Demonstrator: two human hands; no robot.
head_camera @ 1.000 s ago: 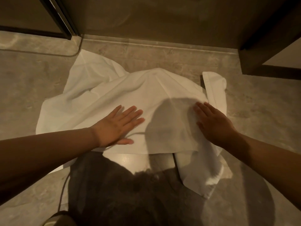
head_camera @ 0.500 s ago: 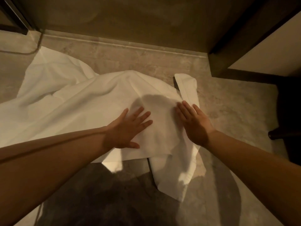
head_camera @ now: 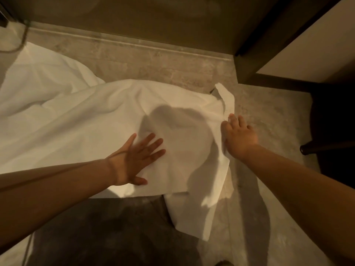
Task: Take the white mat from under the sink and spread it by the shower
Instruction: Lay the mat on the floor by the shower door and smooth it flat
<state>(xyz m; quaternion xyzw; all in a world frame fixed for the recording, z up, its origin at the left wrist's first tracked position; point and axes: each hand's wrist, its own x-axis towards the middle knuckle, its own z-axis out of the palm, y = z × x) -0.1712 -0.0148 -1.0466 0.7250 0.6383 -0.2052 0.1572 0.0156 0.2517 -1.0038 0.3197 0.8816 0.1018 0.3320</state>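
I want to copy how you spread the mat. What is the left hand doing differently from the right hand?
The left hand lies flat, fingers spread, palm down in the middle of the white mat. The right hand is at the mat's right edge, fingers curled on the cloth beside a turned-up strip. The left hand rests wholly on cloth; the right hand is partly over bare floor. Both reach forward from bare arms and touch the mat.

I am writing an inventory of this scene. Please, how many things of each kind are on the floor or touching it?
White mat: 1
Hands on the mat: 2, left hand flat, right hand at its edge
Dark furniture leg: 1
Total: 4
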